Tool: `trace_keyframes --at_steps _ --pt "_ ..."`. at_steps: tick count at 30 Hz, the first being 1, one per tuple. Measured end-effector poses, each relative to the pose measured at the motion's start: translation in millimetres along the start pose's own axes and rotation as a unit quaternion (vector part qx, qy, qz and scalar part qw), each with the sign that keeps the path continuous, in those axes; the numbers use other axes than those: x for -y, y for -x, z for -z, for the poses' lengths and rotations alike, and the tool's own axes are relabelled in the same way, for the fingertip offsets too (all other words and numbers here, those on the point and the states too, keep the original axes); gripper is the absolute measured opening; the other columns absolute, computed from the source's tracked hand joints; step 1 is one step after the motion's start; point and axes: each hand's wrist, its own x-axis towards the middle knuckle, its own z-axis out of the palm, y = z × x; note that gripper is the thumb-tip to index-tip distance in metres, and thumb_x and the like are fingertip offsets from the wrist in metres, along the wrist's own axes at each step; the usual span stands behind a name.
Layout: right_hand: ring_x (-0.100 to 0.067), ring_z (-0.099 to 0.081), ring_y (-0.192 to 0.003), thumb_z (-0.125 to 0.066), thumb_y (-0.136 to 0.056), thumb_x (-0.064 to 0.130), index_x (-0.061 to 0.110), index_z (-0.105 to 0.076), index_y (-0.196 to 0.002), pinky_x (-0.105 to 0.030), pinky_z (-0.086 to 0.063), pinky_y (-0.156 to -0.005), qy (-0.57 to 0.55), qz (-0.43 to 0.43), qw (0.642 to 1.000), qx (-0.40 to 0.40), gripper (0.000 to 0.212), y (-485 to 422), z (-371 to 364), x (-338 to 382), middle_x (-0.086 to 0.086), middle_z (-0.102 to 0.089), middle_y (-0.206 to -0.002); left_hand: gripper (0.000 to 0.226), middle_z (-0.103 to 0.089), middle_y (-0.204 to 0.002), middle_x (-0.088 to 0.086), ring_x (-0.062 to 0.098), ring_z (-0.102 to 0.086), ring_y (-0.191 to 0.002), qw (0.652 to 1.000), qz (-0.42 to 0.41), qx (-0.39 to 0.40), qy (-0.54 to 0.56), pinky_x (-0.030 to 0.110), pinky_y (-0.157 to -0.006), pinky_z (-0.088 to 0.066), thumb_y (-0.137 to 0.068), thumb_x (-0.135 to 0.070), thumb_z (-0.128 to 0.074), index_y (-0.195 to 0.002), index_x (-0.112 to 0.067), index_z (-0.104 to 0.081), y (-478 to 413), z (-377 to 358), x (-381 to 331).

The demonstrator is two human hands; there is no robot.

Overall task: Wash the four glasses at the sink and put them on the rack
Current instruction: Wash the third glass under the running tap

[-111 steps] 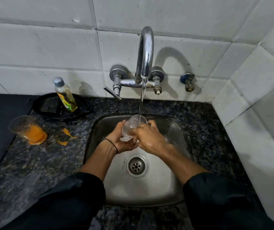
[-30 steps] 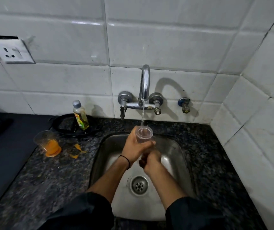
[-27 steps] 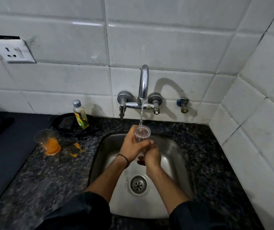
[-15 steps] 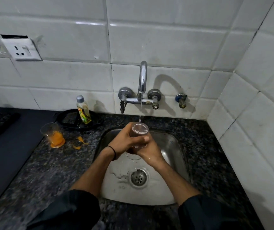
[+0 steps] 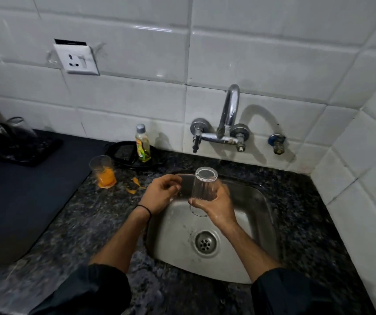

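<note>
Right hand (image 5: 217, 204) round empty upturned glass (image 5: 204, 189)

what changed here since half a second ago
The left hand let go of the glass; the right hand alone holds it, turned mouth down over the sink. The orange-stained glass and soap bottle stayed put.

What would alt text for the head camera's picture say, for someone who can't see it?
A person's right hand grips a clear drinking glass upside down over a steel sink, the left hand loosely curled beside it. At left, an orange-stained glass stands on the dark granite counter, a yellow soap bottle farther back.
</note>
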Motion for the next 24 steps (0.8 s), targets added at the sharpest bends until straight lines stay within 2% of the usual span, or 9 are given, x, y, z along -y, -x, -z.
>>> trace_keyframes --at_steps 3,5,6,8,11,14,18,22,24 --pt "-0.019 -0.049 -0.116 -0.09 -0.05 0.056 0.034 -0.063 -0.115 -0.043 -0.046 -0.102 0.05 -0.002 0.999 -0.017 0.074 -5 -19 12 0.009 -0.049 -0.114 0.02 -0.074 -0.095 0.012 0.019 -0.067 -0.08 1.0 0.013 -0.024 -0.004 0.03 -0.074 -0.055 -0.093 -0.002 -0.059 -0.105 -0.016 -0.067 1 21 9" --pt "-0.017 -0.054 -0.111 -0.094 -0.052 0.049 0.033 -0.064 -0.111 -0.038 -0.048 -0.1 0.017 -0.003 1.0 -0.006 0.068 -12 -35 22 0.006 -0.049 -0.114 0.02 -0.075 -0.095 0.01 0.019 -0.069 -0.083 0.999 0.017 -0.038 -0.001 0.029 -0.075 -0.056 -0.094 -0.003 -0.06 -0.104 -0.018 -0.068 1 41 16" --pt "-0.016 -0.061 -0.105 -0.096 -0.053 0.044 0.03 -0.065 -0.108 -0.037 -0.053 -0.096 -0.028 -0.002 1.0 0.008 0.065 -16 -44 28 0.003 -0.056 -0.114 0.02 -0.075 -0.095 0.009 0.018 -0.07 -0.086 0.999 0.017 -0.049 0.005 0.03 -0.077 -0.056 -0.094 -0.004 -0.06 -0.103 -0.019 -0.068 0 51 19" --pt "-0.018 -0.072 -0.093 -0.097 -0.058 0.029 0.019 -0.068 -0.107 -0.038 -0.059 -0.083 -0.102 -0.007 0.994 0.042 0.058 -23 -62 43 -0.006 -0.072 -0.106 0.021 -0.075 -0.096 0.008 0.017 -0.07 -0.084 0.996 0.024 -0.077 0.023 0.024 -0.07 -0.055 -0.094 -0.003 -0.058 -0.101 -0.02 -0.068 0 74 23" --pt "-0.014 -0.07 -0.076 -0.084 -0.076 0.005 0.008 -0.066 -0.097 -0.028 -0.056 -0.069 -0.207 -0.005 0.972 0.11 0.028 -30 -97 80 -0.002 -0.073 -0.085 0.02 -0.073 -0.095 0.012 0.018 -0.066 -0.076 0.99 0.021 -0.128 0.057 0.016 -0.059 -0.052 -0.096 0.002 -0.053 -0.107 -0.007 -0.067 2 116 28" --pt "-0.015 -0.067 -0.075 -0.078 -0.084 0.01 0.018 -0.067 -0.091 -0.029 -0.054 -0.069 -0.289 -0.017 0.941 0.175 0.016 -39 -141 123 -0.001 -0.068 -0.081 0.02 -0.073 -0.091 0.009 0.015 -0.065 -0.071 0.979 0.019 -0.181 0.096 0.021 -0.058 -0.052 -0.096 0.004 -0.052 -0.108 -0.003 -0.067 1 166 40" --pt "-0.013 -0.068 -0.076 -0.072 -0.09 0.019 0.018 -0.063 -0.109 -0.025 -0.053 -0.063 -0.342 -0.088 0.911 0.214 0.021 -63 -219 176 0.0 -0.072 -0.087 0.021 -0.074 -0.088 0.006 0.005 -0.068 -0.069 0.965 0.026 -0.243 0.098 0.015 -0.062 -0.05 -0.096 0.003 -0.052 -0.103 -0.007 -0.068 -5 247 71" --pt "-0.01 -0.069 -0.071 -0.072 -0.089 0.02 0.022 -0.066 -0.093 -0.022 -0.053 -0.061 -0.331 -0.109 0.906 0.241 0.007 -92 -303 227 0.003 -0.073 -0.083 0.026 -0.073 -0.084 0.002 0.007 -0.066 -0.068 0.945 0.072 -0.305 0.093 0.022 -0.062 -0.049 -0.094 0.003 -0.049 -0.095 -0.015 -0.068 -15 329 110" --pt "-0.011 -0.071 -0.077 -0.075 -0.088 0.021 0.021 -0.067 -0.099 -0.024 -0.056 -0.064 -0.311 -0.108 0.908 0.26 0.013 -102 -345 246 0.001 -0.074 -0.089 0.026 -0.073 -0.085 0.003 0.012 -0.066 -0.071 0.931 0.098 -0.342 0.079 0.023 -0.065 -0.05 -0.093 0.002 -0.05 -0.092 -0.017 -0.068 -21 368 134"
